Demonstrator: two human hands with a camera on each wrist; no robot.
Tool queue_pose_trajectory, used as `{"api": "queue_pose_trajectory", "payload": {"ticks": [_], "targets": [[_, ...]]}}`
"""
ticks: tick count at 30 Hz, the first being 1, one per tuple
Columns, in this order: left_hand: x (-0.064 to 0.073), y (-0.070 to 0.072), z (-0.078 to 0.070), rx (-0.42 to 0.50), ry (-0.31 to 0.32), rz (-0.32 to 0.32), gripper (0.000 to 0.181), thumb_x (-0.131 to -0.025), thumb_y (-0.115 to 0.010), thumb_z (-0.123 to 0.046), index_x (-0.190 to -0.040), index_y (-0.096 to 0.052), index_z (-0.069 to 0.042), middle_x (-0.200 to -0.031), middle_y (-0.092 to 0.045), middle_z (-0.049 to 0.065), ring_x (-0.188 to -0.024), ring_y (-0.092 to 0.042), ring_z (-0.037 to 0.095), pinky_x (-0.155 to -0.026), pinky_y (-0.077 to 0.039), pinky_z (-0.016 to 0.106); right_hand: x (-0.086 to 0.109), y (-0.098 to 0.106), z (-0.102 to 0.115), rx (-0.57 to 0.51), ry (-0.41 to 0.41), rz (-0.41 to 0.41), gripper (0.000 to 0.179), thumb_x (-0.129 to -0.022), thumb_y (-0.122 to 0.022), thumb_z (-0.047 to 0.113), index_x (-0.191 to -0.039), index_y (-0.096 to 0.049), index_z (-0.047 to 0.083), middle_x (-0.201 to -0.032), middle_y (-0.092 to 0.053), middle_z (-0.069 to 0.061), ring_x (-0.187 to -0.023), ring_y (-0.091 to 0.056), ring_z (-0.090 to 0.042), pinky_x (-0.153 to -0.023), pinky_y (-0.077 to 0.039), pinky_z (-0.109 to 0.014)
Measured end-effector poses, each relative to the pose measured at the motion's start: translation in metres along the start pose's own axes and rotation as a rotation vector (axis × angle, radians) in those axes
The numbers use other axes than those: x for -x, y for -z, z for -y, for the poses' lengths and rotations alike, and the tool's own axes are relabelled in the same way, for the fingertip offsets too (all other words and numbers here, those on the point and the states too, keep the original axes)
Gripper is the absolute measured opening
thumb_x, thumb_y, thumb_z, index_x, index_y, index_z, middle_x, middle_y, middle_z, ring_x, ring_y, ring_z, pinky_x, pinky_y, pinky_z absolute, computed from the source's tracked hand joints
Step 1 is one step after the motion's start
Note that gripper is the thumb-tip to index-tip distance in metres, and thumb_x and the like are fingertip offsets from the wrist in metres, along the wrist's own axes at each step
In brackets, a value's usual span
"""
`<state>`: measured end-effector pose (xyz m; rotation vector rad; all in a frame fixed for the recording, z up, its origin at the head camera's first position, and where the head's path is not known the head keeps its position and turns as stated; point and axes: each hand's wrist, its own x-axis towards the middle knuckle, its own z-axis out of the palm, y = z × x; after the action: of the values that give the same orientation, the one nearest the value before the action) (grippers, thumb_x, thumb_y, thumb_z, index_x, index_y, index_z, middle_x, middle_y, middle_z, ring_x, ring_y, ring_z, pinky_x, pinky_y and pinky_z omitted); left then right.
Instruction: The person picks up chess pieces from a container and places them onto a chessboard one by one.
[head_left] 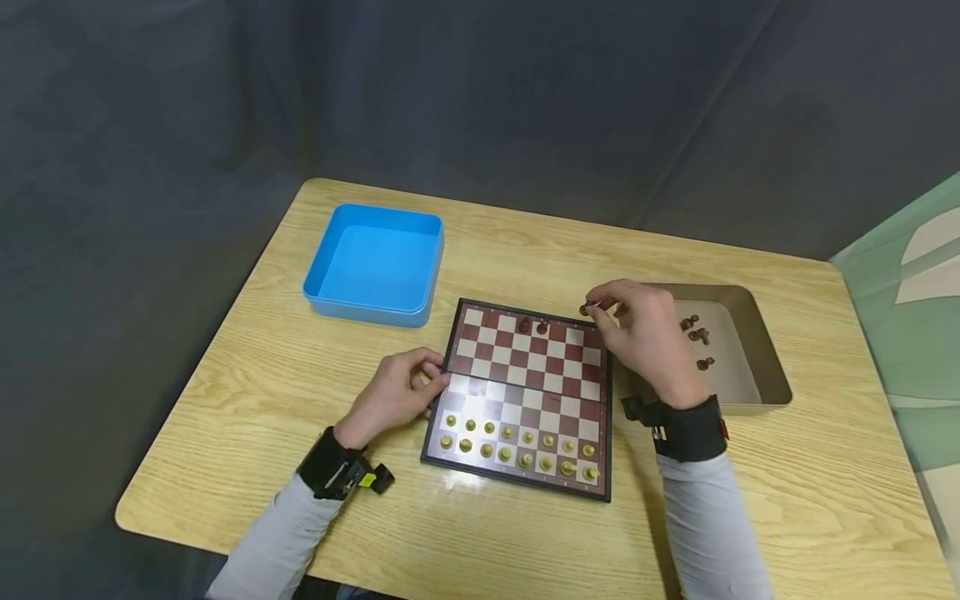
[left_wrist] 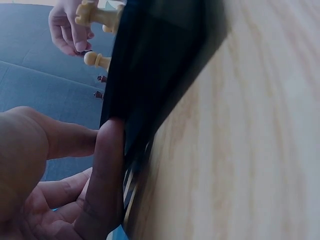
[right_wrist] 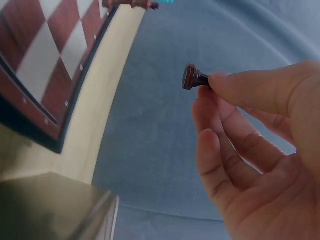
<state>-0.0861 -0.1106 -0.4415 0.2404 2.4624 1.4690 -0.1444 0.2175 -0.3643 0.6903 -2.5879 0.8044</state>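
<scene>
A folding chessboard [head_left: 525, 385] lies on the table with light chess pieces [head_left: 506, 455] in two rows along its near side. Two dark chess pieces [head_left: 533, 327] stand on the far row. My left hand [head_left: 393, 390] holds the board's left edge between thumb and fingers, seen close in the left wrist view. Above the board's far right corner, my right hand [head_left: 637, 329] pinches a dark brown chess piece [right_wrist: 194, 77] between thumb and fingertips. Its base points away from the hand, and its top is hidden by the fingers.
Right of the board is a brown-grey tray [head_left: 767, 358] with several dark chess pieces [head_left: 699, 335] lying in it, partly behind my right hand. A blue box [head_left: 375, 262] sits at the table's back left. Dark cloth [head_left: 480, 108] hangs behind the table.
</scene>
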Motion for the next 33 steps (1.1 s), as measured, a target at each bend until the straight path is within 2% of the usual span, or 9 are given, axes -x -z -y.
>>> {"api": "queue_pose_trajectory", "payload": {"ticks": [9, 10, 16, 17, 24, 33], "targets": [[0.000, 0.000, 0.001, 0.023, 0.011, 0.001, 0.023, -0.081, -0.061, -0.022, -0.101, -0.055, -0.013, -0.078, -0.057, -0.001, -0.046, -0.055, 0.016, -0.039, -0.047, 0.029, -0.001, -0.016, 0.000, -0.016, -0.011, 0.074, 0.014, -0.079, -0.062, 0.012, -0.093, -0.063, 0.013, -0.082, -0.060, 0.003, -0.071, -0.054, -0.011, -0.058, -0.043, -0.028], [0.000, 0.000, 0.001, 0.026, 0.011, 0.000, 0.023, -0.081, -0.061, -0.022, -0.101, -0.055, -0.013, -0.078, -0.057, -0.001, -0.046, -0.055, 0.016, -0.039, -0.047, 0.029, -0.001, -0.017, 0.000, -0.025, -0.015, 0.083, 0.014, -0.079, -0.062, 0.012, -0.093, -0.063, 0.014, -0.082, -0.060, 0.003, -0.069, -0.054, -0.010, -0.064, -0.043, -0.031], [0.001, 0.000, 0.001, 0.040, 0.014, -0.001, 0.023, -0.081, -0.062, -0.021, -0.101, -0.055, -0.013, -0.078, -0.057, 0.000, -0.047, -0.055, 0.017, -0.039, -0.047, 0.029, 0.000, -0.027, 0.000, -0.062, -0.031, 0.146, 0.013, -0.080, -0.062, 0.013, -0.092, -0.062, 0.015, -0.083, -0.059, 0.004, -0.061, -0.052, -0.005, -0.058, -0.044, -0.027], [0.001, 0.000, 0.001, 0.040, 0.015, -0.001, 0.023, -0.081, -0.061, -0.021, -0.101, -0.055, -0.013, -0.078, -0.057, 0.000, -0.047, -0.055, 0.017, -0.039, -0.047, 0.029, 0.000, -0.029, 0.000, -0.064, -0.035, 0.157, 0.012, -0.080, -0.062, 0.013, -0.092, -0.062, 0.015, -0.083, -0.059, 0.004, -0.060, -0.052, -0.005, -0.050, -0.042, -0.024], [0.000, 0.000, 0.000, 0.021, 0.011, -0.002, 0.023, -0.081, -0.061, -0.021, -0.102, -0.055, -0.013, -0.079, -0.058, -0.001, -0.047, -0.055, 0.016, -0.040, -0.047, 0.029, 0.002, -0.036, -0.001, -0.079, -0.073, 0.227, 0.010, -0.080, -0.061, 0.010, -0.089, -0.063, 0.014, -0.083, -0.057, 0.006, -0.064, -0.053, -0.005, -0.050, -0.044, -0.023], [0.000, 0.000, -0.002, 0.006, 0.008, 0.007, 0.023, -0.081, -0.061, -0.022, -0.101, -0.055, -0.013, -0.078, -0.057, -0.001, -0.046, -0.055, 0.016, -0.040, -0.047, 0.029, 0.003, -0.040, -0.001, -0.027, -0.062, 0.226, 0.009, -0.079, -0.062, 0.009, -0.087, -0.063, 0.014, -0.079, -0.057, 0.006, -0.061, -0.050, -0.003, -0.048, -0.041, -0.022]]}}
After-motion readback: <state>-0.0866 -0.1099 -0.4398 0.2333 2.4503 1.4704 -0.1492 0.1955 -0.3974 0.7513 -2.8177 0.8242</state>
